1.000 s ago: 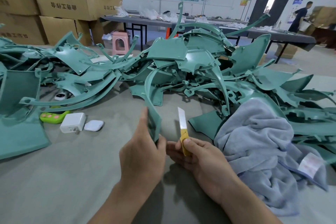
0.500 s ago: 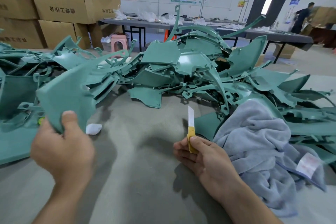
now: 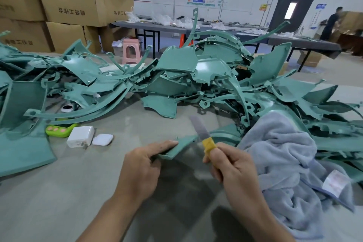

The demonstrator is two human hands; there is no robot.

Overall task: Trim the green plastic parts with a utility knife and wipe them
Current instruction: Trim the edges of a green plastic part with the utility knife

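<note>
A small flat green plastic part (image 3: 177,146) is held low over the grey table (image 3: 59,192), near its middle. Its left end is pinched by the left hand (image 3: 139,169), whose fingers (image 3: 165,144) are closed on it. The yellow handle of the utility knife (image 3: 208,146) is clenched in the right hand (image 3: 233,171), with the blurred blade pointing up and away, just beside the part's right tip; whether blade and part touch cannot be told.

A crumpled grey-blue towel (image 3: 284,163) lies right of the right hand, against a large pile of green parts (image 3: 196,76) spread across the far side of the table. At the left, a white charger (image 3: 80,136), a small white case (image 3: 102,139) and a lime-green gadget (image 3: 60,129) are set close together. Cardboard boxes (image 3: 68,6) are stacked at the far left.
</note>
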